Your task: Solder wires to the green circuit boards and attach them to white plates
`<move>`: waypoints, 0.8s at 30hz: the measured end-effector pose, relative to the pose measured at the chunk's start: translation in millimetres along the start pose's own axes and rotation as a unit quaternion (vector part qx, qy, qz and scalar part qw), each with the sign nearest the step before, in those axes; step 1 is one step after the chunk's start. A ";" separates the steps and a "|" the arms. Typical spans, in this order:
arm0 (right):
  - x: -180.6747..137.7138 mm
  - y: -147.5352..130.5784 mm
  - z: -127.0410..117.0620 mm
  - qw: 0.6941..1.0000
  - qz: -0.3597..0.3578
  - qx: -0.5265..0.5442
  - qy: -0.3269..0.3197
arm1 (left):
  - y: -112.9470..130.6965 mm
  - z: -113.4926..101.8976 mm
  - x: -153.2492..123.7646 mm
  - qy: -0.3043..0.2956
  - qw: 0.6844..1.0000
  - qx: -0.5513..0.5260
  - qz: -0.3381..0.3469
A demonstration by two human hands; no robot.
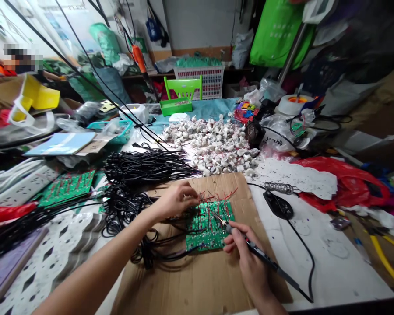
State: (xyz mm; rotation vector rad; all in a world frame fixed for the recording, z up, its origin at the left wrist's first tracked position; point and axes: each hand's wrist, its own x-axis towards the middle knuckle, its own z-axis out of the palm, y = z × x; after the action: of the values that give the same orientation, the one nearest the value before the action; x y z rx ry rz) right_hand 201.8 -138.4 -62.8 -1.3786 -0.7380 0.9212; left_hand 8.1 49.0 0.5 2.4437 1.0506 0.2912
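A green circuit board (210,232) lies on a brown cardboard sheet (184,288), with thin red wires (228,194) standing up along its far edge. My right hand (246,249) is closed around a soldering iron (261,255), whose tip points at the upper middle of the board; contact cannot be made out. At the board's far left corner, my left hand (179,199) has its fingers pinched together. What they hold is too small to tell. Black cables (147,205) run from a pile on the left to the board's left side.
White small parts (213,144) form a heap beyond the cardboard. Another green board (67,188) lies at left, near white perforated panels (49,262). On the right are a black stand (278,204), a wire coil (279,188) and a red plastic bag (344,175). The iron's cord loops at right.
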 end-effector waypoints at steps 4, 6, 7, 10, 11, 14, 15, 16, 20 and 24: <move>0.5 4.4 0.9 1.000 -0.004 0.007 -0.001 | -43.3 -43.5 38.1 0.135 0.969 0.137 -0.156; 1.2 4.7 2.4 1.000 -0.006 0.010 0.001 | -67.8 -64.8 56.9 0.192 0.947 0.164 -0.199; 1.7 4.4 3.3 1.000 -0.007 0.012 0.001 | -78.3 -73.1 66.1 0.209 0.941 0.170 -0.206; 3.7 3.1 5.7 1.000 -0.009 0.017 0.005 | -98.7 -83.4 93.0 0.206 0.948 0.166 -0.178; 4.3 2.8 6.1 1.000 -0.009 0.017 0.007 | -101.7 -81.7 101.4 0.194 0.955 0.159 -0.161; 5.8 3.4 5.9 1.000 -0.006 0.013 0.009 | -103.9 -69.7 120.4 0.167 0.969 0.134 -0.125; 6.2 4.0 5.4 1.000 -0.006 0.011 0.006 | -103.6 -67.5 123.6 0.170 0.970 0.127 -0.121; 6.4 4.7 4.9 1.000 -0.005 0.009 0.004 | -103.2 -68.3 124.8 0.182 0.968 0.121 -0.122; 6.5 7.3 2.4 1.000 0.004 0.007 -0.006 | -99.2 -116.5 109.2 0.306 0.929 0.115 -0.172; 4.9 4.2 1.9 1.000 0.003 0.017 -0.008 | -77.4 -192.6 61.5 0.379 0.894 0.139 -0.193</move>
State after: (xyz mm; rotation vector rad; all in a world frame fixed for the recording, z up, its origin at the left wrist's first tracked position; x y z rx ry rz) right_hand 202.0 -133.3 -67.3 -1.3447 -0.7270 0.9453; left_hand -68.6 203.8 131.0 2.3011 1.9848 1.0777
